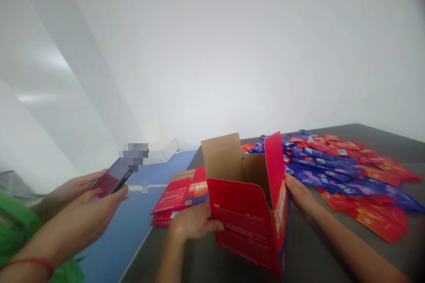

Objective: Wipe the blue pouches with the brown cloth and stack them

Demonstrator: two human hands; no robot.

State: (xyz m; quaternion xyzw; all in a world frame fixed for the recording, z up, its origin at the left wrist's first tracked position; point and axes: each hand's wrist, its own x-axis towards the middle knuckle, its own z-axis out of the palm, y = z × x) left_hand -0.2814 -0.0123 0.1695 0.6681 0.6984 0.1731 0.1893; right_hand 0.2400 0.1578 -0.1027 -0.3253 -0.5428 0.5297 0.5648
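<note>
A red cardboard box [245,225] stands upright in front of me with its top flaps raised and its brown inside showing. My left hand [195,221] grips the box's left side, thumb on the front panel. At the right side, my right hand [300,192] holds the box near its upper edge, fingers partly hidden behind it. Flattened red boxes [175,192] lie stacked to the left, behind my left hand. Red and blue packets [335,172] are heaped to the right of the box.
At the left, another person in green [20,225] holds a phone [113,177] in both hands. The dark table [358,137] adjoins a blue surface [146,212]. A white box-like object [166,150] sits at the back, near the white wall.
</note>
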